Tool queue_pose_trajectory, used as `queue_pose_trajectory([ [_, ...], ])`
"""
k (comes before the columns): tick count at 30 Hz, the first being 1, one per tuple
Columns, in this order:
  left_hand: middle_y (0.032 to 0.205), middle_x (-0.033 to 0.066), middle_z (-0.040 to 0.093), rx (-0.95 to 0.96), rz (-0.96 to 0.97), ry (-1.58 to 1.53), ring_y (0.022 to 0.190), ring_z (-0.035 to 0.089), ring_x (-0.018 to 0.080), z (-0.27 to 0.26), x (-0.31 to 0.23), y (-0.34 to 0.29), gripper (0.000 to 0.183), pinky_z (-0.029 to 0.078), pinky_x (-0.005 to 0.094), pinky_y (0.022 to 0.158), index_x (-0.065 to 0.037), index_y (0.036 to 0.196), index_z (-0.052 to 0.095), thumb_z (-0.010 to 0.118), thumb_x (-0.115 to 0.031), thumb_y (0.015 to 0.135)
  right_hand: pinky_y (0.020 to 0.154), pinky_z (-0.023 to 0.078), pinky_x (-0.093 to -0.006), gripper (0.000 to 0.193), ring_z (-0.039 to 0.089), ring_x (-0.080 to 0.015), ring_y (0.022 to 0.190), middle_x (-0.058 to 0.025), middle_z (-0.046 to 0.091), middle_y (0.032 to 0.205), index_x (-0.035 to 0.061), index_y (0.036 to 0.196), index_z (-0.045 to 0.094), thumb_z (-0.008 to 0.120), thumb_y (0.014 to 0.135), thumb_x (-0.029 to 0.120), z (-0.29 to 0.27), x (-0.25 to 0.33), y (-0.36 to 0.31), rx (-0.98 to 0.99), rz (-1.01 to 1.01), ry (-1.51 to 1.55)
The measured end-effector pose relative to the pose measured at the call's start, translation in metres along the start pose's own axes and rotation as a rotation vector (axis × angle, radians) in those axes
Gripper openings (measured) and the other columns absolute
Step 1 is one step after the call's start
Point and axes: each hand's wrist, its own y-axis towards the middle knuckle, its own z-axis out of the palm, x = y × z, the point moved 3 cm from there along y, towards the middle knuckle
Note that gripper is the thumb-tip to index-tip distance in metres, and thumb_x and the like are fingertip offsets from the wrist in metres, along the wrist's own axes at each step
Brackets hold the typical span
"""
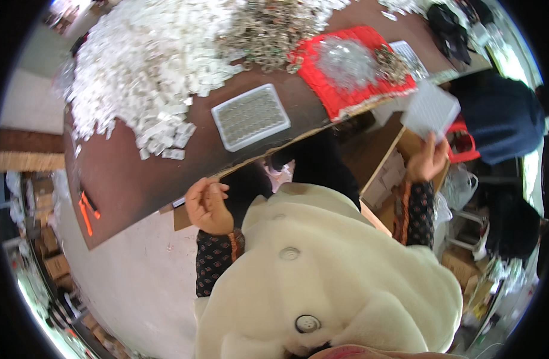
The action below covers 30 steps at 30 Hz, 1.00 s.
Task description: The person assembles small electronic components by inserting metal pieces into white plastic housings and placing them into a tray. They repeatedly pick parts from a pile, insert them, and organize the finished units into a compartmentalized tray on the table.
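My right hand [429, 161] grips the lower edge of a translucent white plastic tray [431, 110], held up to the right, past the table edge. At the table's front edge my left hand [209, 206] is loosely curled, its fingers slightly apart, with nothing visible in it. Between the hands, near the edge, a white rectangular tray [250, 116] lies on the brown table [161, 185], filled with rows of small greyish pieces. A large pile of small white plastic pieces [149, 66] covers the back left, with a heap of brownish metallic-looking parts [268, 30] beside it.
A red cloth [322, 78] at the right carries clear plastic pieces [349, 63] and more small parts. Orange-handled pliers or cutters [86, 212] lie near the left corner. Below the held tray stands an open cardboard box [385, 179]. A red stool or chair [466, 149] is farther right.
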Motion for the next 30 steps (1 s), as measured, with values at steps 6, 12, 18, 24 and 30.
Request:
queue_pose_trajectory([
  [6, 0.1, 0.012, 0.066, 0.032, 0.034, 0.053, 0.08, 0.065, 0.0132, -0.008, -0.023, 0.008, 0.024, 0.051, 0.0218, 0.064, 0.001, 0.118, 0.053, 0.059, 0.002, 0.095, 0.093, 0.048, -0.0347, 0.035, 0.059, -0.0209, 0.104, -0.0127, 0.061, 0.114, -0.0036, 0.122, 0.056, 0.067, 0.092, 0.012, -0.136, -0.077, -0.046, -0.196, 0.179, -0.665],
  [12, 0.095, 0.0102, 0.068, 0.278, 0.123, 0.48, 0.086, 0.066, 0.0149, -0.009, -0.064, 0.106, 0.022, 0.052, 0.0277, 0.076, 0.001, 0.111, 0.063, 0.066, -0.003, 0.09, 0.098, 0.045, -0.0354, 0.036, 0.058, -0.0232, 0.114, -0.0137, 0.062, 0.122, -0.0028, 0.125, 0.058, 0.065, 0.09, 0.002, 0.024, -0.01, 0.004, 0.246, -0.133, -0.401],
  [18, 0.098, 0.0146, 0.068, 0.442, 0.277, 0.693, 0.09, 0.066, 0.026, 0.018, -0.057, 0.179, 0.024, 0.052, 0.0347, 0.08, -0.002, 0.108, 0.064, 0.07, -0.009, 0.086, 0.097, 0.045, -0.0438, 0.041, 0.056, -0.0342, 0.113, -0.0132, 0.063, 0.117, 0.0075, 0.117, 0.063, 0.075, 0.078, 0.012, 0.289, 0.101, 0.008, 0.974, -0.783, -0.412],
  [24, 0.099, 0.0164, 0.066, 0.553, 0.281, 0.757, 0.093, 0.064, 0.033, 0.022, -0.04, 0.197, 0.024, 0.051, 0.0387, 0.081, -0.002, 0.107, 0.064, 0.07, -0.01, 0.085, 0.109, 0.023, -0.0692, 0.07, 0.032, -0.0413, 0.138, -0.0189, 0.04, 0.141, 0.0187, 0.134, 0.05, 0.076, 0.069, 0.024, 0.43, 0.066, -0.037, 1.222, -0.922, -0.736],
  [30, 0.094, 0.0148, 0.066, 0.634, 0.217, 0.747, 0.088, 0.064, 0.0323, 0.018, -0.025, 0.205, 0.02, 0.051, 0.0385, 0.077, -0.004, 0.105, 0.066, 0.069, -0.01, 0.086, 0.092, 0.042, -0.0588, 0.051, 0.044, -0.0375, 0.125, -0.0167, 0.046, 0.137, 0.0171, 0.126, 0.059, 0.066, 0.075, 0.011, 0.453, 0.02, -0.031, 1.261, -0.869, -0.791],
])
